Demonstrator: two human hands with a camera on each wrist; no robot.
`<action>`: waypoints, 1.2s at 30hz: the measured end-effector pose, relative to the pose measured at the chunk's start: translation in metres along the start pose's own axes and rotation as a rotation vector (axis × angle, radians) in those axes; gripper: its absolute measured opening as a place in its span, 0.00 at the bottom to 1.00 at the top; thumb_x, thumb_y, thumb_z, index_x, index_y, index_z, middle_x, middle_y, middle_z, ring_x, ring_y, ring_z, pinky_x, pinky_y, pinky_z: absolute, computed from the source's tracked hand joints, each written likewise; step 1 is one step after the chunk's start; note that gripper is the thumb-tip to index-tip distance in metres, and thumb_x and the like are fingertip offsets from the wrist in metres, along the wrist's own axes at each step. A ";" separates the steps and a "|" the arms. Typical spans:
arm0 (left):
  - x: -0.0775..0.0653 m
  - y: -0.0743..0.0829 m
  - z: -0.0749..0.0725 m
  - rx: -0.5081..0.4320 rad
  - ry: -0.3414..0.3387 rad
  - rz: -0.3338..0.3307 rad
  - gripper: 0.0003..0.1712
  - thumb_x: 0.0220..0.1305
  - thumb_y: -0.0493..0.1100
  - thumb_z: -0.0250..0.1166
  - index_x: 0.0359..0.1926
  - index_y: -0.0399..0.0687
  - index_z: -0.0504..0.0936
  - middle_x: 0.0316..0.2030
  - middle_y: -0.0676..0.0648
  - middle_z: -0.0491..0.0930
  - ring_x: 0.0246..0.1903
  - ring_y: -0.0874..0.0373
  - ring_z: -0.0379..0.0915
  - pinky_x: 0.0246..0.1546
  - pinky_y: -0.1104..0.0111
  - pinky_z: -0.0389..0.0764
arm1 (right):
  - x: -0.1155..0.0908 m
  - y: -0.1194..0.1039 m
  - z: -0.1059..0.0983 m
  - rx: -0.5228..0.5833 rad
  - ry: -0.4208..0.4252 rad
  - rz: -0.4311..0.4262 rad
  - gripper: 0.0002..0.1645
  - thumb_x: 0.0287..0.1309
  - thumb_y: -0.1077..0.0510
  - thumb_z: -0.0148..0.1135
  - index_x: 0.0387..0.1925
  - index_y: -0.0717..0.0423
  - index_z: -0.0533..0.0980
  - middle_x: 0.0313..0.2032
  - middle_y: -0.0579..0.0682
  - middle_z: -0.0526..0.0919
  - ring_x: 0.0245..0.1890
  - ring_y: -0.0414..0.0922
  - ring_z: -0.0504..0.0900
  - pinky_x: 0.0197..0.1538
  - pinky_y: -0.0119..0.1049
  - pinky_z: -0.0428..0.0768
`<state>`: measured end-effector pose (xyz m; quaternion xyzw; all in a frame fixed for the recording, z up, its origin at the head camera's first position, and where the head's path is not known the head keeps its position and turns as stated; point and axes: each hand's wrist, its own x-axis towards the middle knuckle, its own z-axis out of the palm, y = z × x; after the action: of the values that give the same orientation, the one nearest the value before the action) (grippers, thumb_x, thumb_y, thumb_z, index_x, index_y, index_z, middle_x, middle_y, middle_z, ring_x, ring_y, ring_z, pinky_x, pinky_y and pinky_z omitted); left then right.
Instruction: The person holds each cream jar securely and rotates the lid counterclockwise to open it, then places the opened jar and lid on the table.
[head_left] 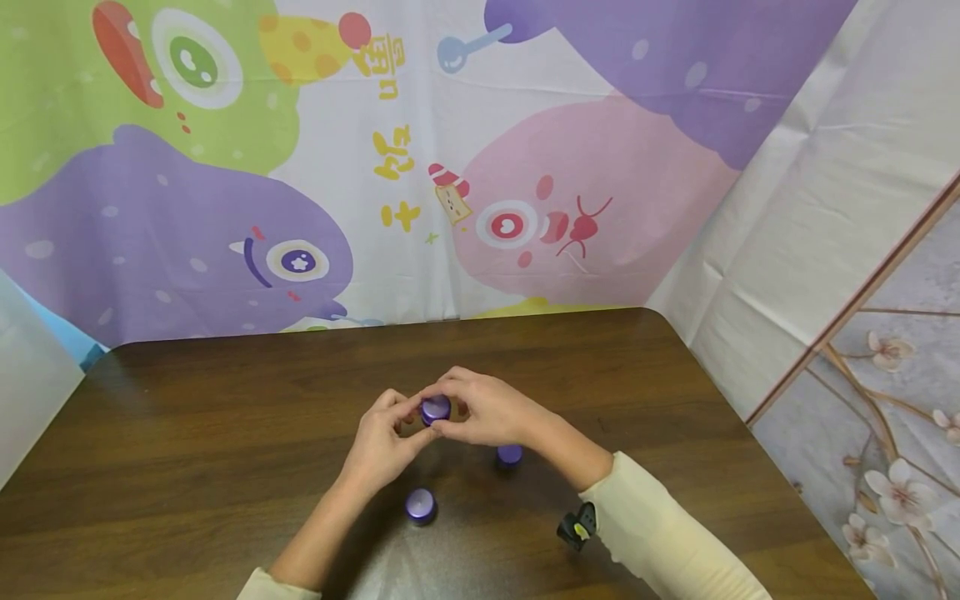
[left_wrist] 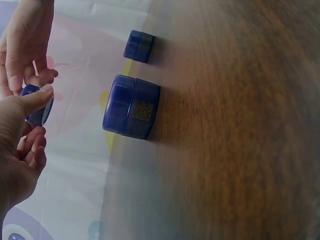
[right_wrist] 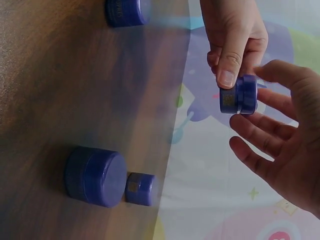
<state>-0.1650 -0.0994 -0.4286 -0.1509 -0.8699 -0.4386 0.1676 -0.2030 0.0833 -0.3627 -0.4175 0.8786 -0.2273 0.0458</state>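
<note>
Above the table, a small purple jar (head_left: 435, 409) is held between both hands. My left hand (head_left: 380, 442) pinches its lower part, the thumb lying along the side in the right wrist view. From the other side, my right hand (head_left: 486, 408) has finger and thumb around the purple lid (right_wrist: 248, 94), its other fingers spread loosely. A narrow step shows between lid and base; whether the lid is loose I cannot tell. Below the hands stand another purple jar (head_left: 421, 506) and a larger one (right_wrist: 95, 176), with a small jar (right_wrist: 141, 189) beside it.
The dark wooden table (head_left: 225, 450) reaches back to a cartoon-printed cloth (head_left: 420, 283). A flowered panel (head_left: 885, 375) stands along the right side. A black strap piece (head_left: 576, 527) sits at the right sleeve.
</note>
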 end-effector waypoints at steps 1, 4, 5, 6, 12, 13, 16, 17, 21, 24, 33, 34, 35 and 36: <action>0.000 0.000 0.000 0.002 0.000 0.000 0.27 0.46 0.42 0.75 0.49 0.37 0.81 0.29 0.47 0.72 0.26 0.59 0.62 0.25 0.74 0.66 | 0.000 0.000 0.000 -0.002 0.006 0.005 0.25 0.56 0.50 0.63 0.55 0.51 0.74 0.47 0.46 0.76 0.34 0.40 0.77 0.35 0.23 0.74; 0.001 0.000 0.000 0.010 0.001 0.003 0.26 0.47 0.43 0.75 0.48 0.37 0.82 0.29 0.48 0.72 0.25 0.60 0.62 0.25 0.74 0.66 | 0.001 -0.001 0.001 -0.021 0.027 0.021 0.25 0.57 0.48 0.63 0.54 0.53 0.75 0.43 0.46 0.76 0.31 0.38 0.75 0.33 0.23 0.72; 0.001 0.000 0.000 0.010 0.001 0.002 0.26 0.46 0.44 0.75 0.48 0.37 0.82 0.29 0.48 0.72 0.25 0.60 0.62 0.25 0.74 0.66 | 0.001 -0.001 0.001 -0.031 0.034 0.027 0.25 0.57 0.48 0.63 0.53 0.53 0.76 0.41 0.46 0.76 0.29 0.37 0.73 0.32 0.23 0.72; 0.001 0.000 0.000 0.007 0.001 0.001 0.26 0.46 0.44 0.75 0.48 0.37 0.82 0.29 0.48 0.72 0.25 0.60 0.62 0.25 0.74 0.65 | 0.002 -0.001 0.001 -0.038 0.036 0.033 0.24 0.56 0.48 0.64 0.53 0.53 0.76 0.40 0.45 0.76 0.28 0.36 0.72 0.31 0.23 0.71; 0.000 -0.001 0.000 -0.011 0.002 0.000 0.26 0.46 0.41 0.75 0.47 0.34 0.81 0.29 0.45 0.72 0.26 0.59 0.62 0.25 0.74 0.66 | 0.002 -0.001 0.001 -0.033 -0.002 0.032 0.22 0.55 0.51 0.64 0.53 0.49 0.77 0.40 0.45 0.76 0.29 0.37 0.75 0.32 0.24 0.72; 0.000 -0.001 0.000 -0.012 0.000 -0.001 0.27 0.46 0.41 0.75 0.48 0.34 0.81 0.29 0.45 0.72 0.26 0.59 0.63 0.25 0.74 0.66 | 0.002 -0.002 0.001 -0.030 -0.008 0.031 0.23 0.55 0.52 0.64 0.54 0.49 0.76 0.41 0.45 0.76 0.30 0.39 0.76 0.32 0.24 0.72; 0.000 -0.001 0.000 -0.007 -0.004 0.001 0.27 0.47 0.42 0.74 0.49 0.35 0.81 0.30 0.45 0.73 0.26 0.58 0.63 0.26 0.74 0.66 | 0.002 -0.002 0.001 -0.034 -0.010 0.027 0.26 0.56 0.51 0.64 0.56 0.50 0.74 0.44 0.46 0.76 0.32 0.42 0.78 0.33 0.24 0.72; 0.000 -0.001 0.000 -0.003 -0.003 0.005 0.27 0.47 0.42 0.74 0.49 0.35 0.81 0.30 0.45 0.73 0.26 0.58 0.63 0.26 0.74 0.66 | 0.002 -0.001 0.001 -0.036 -0.004 0.030 0.26 0.56 0.50 0.64 0.57 0.50 0.74 0.45 0.46 0.76 0.31 0.41 0.77 0.32 0.24 0.72; 0.001 -0.001 -0.001 0.010 0.005 0.022 0.26 0.47 0.44 0.74 0.47 0.36 0.82 0.30 0.45 0.73 0.25 0.59 0.63 0.25 0.74 0.66 | 0.001 -0.001 0.002 -0.056 0.038 0.047 0.26 0.55 0.48 0.65 0.55 0.52 0.75 0.43 0.45 0.76 0.28 0.36 0.73 0.31 0.24 0.72; 0.002 -0.001 -0.001 0.011 0.009 0.027 0.26 0.46 0.43 0.75 0.47 0.35 0.82 0.29 0.45 0.73 0.25 0.59 0.63 0.24 0.74 0.66 | 0.002 0.000 0.002 -0.057 0.052 0.049 0.23 0.55 0.49 0.65 0.52 0.52 0.77 0.39 0.45 0.76 0.26 0.34 0.70 0.30 0.23 0.71; 0.000 -0.001 -0.001 0.012 -0.002 0.006 0.27 0.45 0.42 0.75 0.48 0.36 0.82 0.29 0.47 0.72 0.26 0.60 0.62 0.25 0.74 0.66 | 0.001 -0.002 0.001 -0.023 0.002 0.018 0.27 0.55 0.52 0.64 0.57 0.50 0.73 0.46 0.46 0.75 0.28 0.37 0.74 0.31 0.23 0.72; 0.000 -0.001 -0.001 0.016 -0.001 0.007 0.27 0.45 0.42 0.75 0.48 0.36 0.82 0.29 0.47 0.72 0.26 0.60 0.62 0.25 0.74 0.66 | 0.001 -0.002 0.001 -0.028 0.009 0.025 0.27 0.55 0.51 0.64 0.58 0.50 0.73 0.47 0.46 0.75 0.27 0.36 0.73 0.31 0.23 0.72; 0.000 -0.001 -0.001 0.017 0.000 0.010 0.27 0.46 0.42 0.75 0.48 0.36 0.81 0.29 0.47 0.72 0.26 0.60 0.62 0.25 0.74 0.66 | 0.001 -0.002 0.001 -0.032 0.019 0.032 0.28 0.55 0.50 0.64 0.58 0.50 0.73 0.47 0.46 0.76 0.27 0.35 0.72 0.31 0.23 0.72; 0.000 -0.001 -0.001 0.020 0.001 0.011 0.27 0.46 0.43 0.75 0.48 0.35 0.81 0.29 0.47 0.72 0.26 0.60 0.62 0.25 0.74 0.66 | 0.001 -0.002 0.001 -0.039 0.031 0.037 0.28 0.55 0.49 0.65 0.58 0.51 0.73 0.47 0.46 0.76 0.26 0.34 0.71 0.31 0.23 0.72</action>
<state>-0.1654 -0.1012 -0.4289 -0.1540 -0.8733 -0.4291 0.1720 -0.2019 0.0816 -0.3627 -0.3983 0.8911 -0.2157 0.0285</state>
